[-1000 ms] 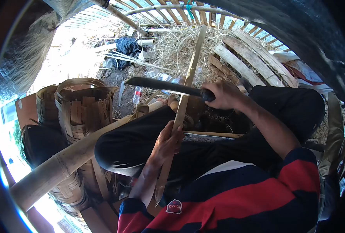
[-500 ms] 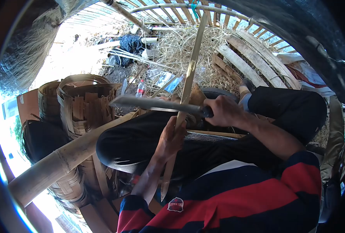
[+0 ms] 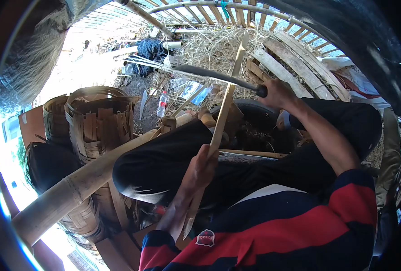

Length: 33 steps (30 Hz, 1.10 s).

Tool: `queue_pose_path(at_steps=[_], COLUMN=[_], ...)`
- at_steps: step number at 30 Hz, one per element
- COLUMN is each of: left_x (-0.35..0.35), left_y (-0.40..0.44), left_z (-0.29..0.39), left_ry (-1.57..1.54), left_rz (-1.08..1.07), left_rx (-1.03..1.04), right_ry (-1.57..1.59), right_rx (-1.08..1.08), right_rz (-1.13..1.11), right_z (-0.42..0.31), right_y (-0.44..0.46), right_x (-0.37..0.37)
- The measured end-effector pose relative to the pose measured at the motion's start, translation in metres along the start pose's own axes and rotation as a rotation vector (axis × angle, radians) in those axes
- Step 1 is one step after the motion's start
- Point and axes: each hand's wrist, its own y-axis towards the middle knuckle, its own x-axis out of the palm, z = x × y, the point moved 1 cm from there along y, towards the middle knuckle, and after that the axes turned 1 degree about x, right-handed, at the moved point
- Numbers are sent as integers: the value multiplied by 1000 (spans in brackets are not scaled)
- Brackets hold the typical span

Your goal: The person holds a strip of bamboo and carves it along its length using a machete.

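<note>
My left hand (image 3: pixel 199 169) is closed round a long split bamboo strip (image 3: pixel 223 115). The strip slants upward and away from me, its lower end beside my left forearm. In my right hand (image 3: pixel 277 95) is the dark handle of a machete (image 3: pixel 218 77), gripped by closed fingers. Its long blade points left and crosses the strip high up, well above my left hand. Whether the edge touches the strip or only passes in front of it, I cannot tell.
A thick bamboo pole (image 3: pixel 74 187) runs diagonally at my left, by woven bamboo baskets (image 3: pixel 98 122). Ahead lie a plastic bottle (image 3: pixel 163 103), pale shavings (image 3: pixel 205 52) and curved wooden slats (image 3: pixel 295 67). A tyre (image 3: pixel 250 108) rests beyond my crossed legs. A slatted fence (image 3: pixel 245 16) stands behind.
The machete and my right hand have moved up and away along the bamboo strip. My left hand has shifted slightly down, and the strip's top end sits lower and further right.
</note>
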Motion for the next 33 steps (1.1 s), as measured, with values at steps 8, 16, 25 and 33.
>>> queue_pose_path(at_steps=[8,16,25,33], left_x=[2,-2,-1,-3], left_y=[7,-4,0,-5], left_z=[6,3,10,11], left_ry=[-147,-49,-8,-246], left_rz=[22,16,18,-43], left_rx=[74,25,105,-73], right_ry=[46,53,56,107], right_rx=[-387,35,-359,-43], right_rz=[-98,20,36,96], right_z=[-51,5,-8,23], right_y=[-42,9,-7,10], right_x=[7,-12,-14,3])
